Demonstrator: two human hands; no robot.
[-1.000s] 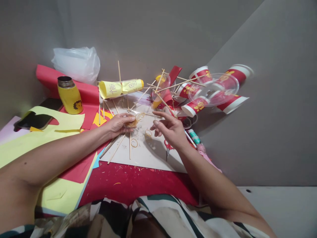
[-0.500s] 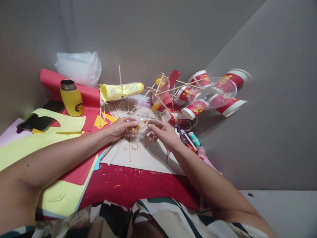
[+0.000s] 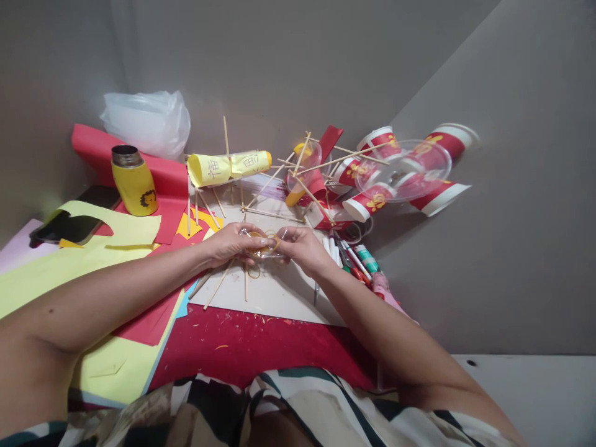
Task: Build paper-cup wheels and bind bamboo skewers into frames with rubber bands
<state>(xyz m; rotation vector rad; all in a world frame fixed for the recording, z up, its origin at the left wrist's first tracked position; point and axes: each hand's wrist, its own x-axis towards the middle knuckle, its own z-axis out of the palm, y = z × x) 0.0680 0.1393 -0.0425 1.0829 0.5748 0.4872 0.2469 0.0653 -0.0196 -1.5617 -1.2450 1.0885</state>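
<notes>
My left hand (image 3: 233,243) is closed on a small clear plastic bag (image 3: 264,253) of yellowish rubber bands (image 3: 270,236). Meeting it from the other side, my right hand (image 3: 303,249) pinches the bag's right edge, its thumb close to the bands; its fingertips are partly hidden. Under the bag, a loose rubber band (image 3: 254,272) lies on the white board (image 3: 279,298). Several thin wooden sticks (image 3: 218,285) stick out below my left hand. Just behind both hands stands a frame of tied sticks (image 3: 274,215).
Behind are a yellow paper roll (image 3: 209,170) with writing and red paper cups (image 3: 372,202) around a clear plastic disc. Markers (image 3: 356,257) lie right. Left are a yellow bottle (image 3: 135,186), a phone (image 3: 69,227), coloured paper (image 3: 28,279) and a plastic bag (image 3: 149,121).
My right hand has moved left to the small bag, and its fingers have closed there. The bag now stretches between both hands. The rubber band held apart earlier is now against the bag.
</notes>
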